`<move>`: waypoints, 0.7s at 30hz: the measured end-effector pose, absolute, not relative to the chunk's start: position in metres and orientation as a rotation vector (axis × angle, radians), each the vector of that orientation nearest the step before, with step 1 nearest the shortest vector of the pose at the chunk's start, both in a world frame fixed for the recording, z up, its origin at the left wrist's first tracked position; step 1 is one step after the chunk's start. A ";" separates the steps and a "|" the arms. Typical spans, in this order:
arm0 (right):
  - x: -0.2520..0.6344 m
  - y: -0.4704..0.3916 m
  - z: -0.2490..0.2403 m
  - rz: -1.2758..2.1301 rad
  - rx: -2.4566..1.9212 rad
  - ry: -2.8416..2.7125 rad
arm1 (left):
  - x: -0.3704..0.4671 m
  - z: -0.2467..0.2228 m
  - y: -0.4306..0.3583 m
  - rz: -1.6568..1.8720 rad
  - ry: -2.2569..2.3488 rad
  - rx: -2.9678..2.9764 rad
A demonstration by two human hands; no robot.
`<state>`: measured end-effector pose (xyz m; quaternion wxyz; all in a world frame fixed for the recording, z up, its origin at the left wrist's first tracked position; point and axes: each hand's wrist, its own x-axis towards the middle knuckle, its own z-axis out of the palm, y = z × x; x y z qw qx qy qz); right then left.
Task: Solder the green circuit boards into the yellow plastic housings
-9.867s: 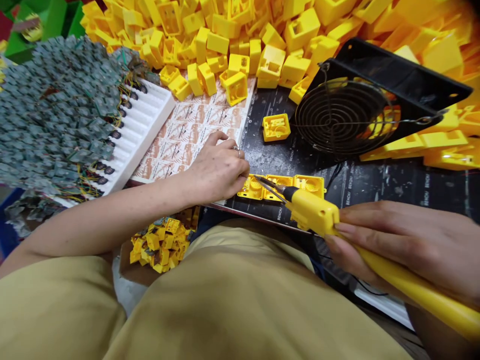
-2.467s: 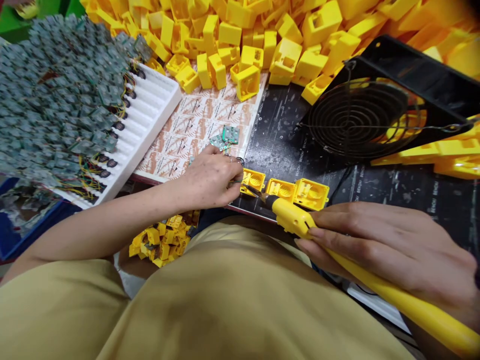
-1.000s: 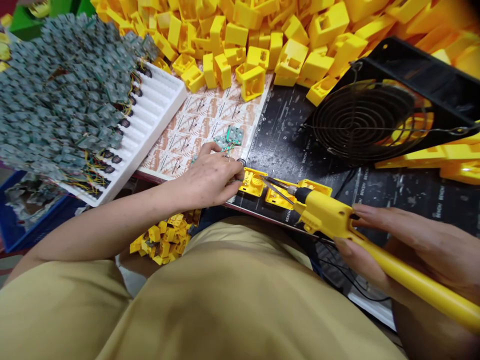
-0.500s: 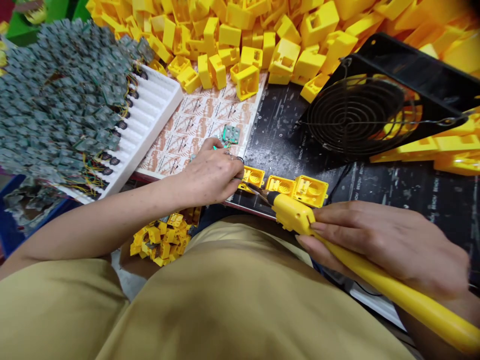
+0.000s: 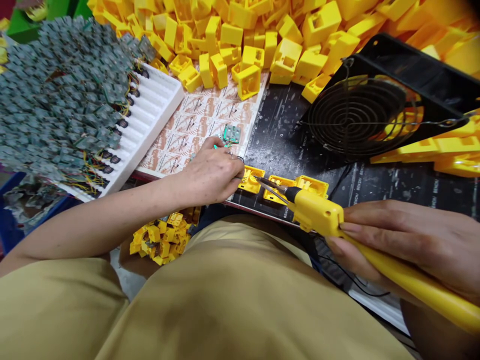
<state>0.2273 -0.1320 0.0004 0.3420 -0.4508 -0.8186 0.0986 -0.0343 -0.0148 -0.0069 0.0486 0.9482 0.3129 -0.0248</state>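
Observation:
My right hand (image 5: 412,240) is wrapped round the yellow handle of a soldering iron (image 5: 318,212). Its dark metal tip and a thin tube beside it point left, over the row of yellow plastic housings. My left hand (image 5: 213,172) is closed, fingers down at the left side of the nearest yellow housing (image 5: 252,181); what its fingertips pinch is hidden. Two more open housings, a middle one (image 5: 273,194) and a right one (image 5: 314,186), lie to the right along the table edge. Just beyond my left hand rests a small green circuit board (image 5: 232,133) with wires.
At the left a white foam tray (image 5: 165,95) bears a heap of wired circuit boards (image 5: 63,95). Yellow housings (image 5: 240,35) are piled across the back. A black fan (image 5: 348,120) stands at the right. Below the table edge sits a box of yellow parts (image 5: 161,240).
My right hand has drawn the soldering iron back to the right, its tip away from the nearest housing and my left fingers. My left hand has stayed in place.

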 end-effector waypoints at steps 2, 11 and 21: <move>0.229 -0.131 -0.003 0.232 -1.159 -2.137 | -0.034 -0.007 -0.015 -0.085 0.954 2.904; 0.227 -0.126 0.001 0.201 -1.073 -2.174 | -0.034 -0.007 -0.015 -0.094 0.947 2.939; 0.234 -0.126 -0.003 0.141 -1.117 -2.206 | -0.043 -0.010 -0.022 0.183 1.027 2.919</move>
